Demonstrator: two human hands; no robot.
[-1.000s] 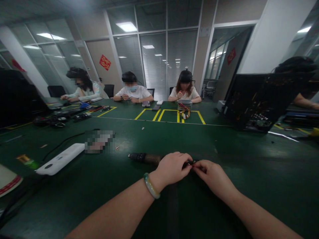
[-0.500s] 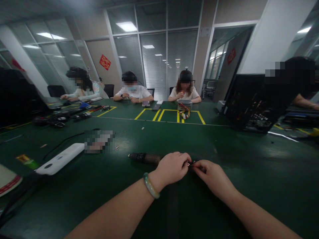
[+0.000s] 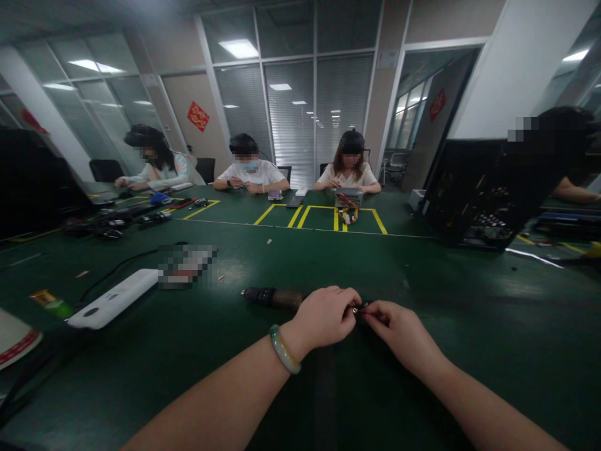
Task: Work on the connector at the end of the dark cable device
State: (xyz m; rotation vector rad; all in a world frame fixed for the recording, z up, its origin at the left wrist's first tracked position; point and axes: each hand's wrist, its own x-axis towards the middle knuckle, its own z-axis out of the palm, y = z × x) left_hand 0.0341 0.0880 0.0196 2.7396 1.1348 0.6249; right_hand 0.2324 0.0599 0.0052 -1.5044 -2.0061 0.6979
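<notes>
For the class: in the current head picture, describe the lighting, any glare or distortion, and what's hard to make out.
Head view: dim room, bright ceiling light, soft glare on the green table; head view: the right-hand pale pillar leans outward, suggesting wide-angle distortion; head view: the small item between left hand and right hand is too dark to identify.

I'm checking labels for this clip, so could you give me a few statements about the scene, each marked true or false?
1. The hands are held wide apart. False: the left hand and right hand nearly meet at a small item.
2. A bangle circles the left wrist. True.
3. The dark cylindrical tool has its narrow tip towards the picture's right. False: the tip is towards the left.
4. A long white object lies left of both hands. True.
5. The tabletop is bright red. False: it is green.
</notes>
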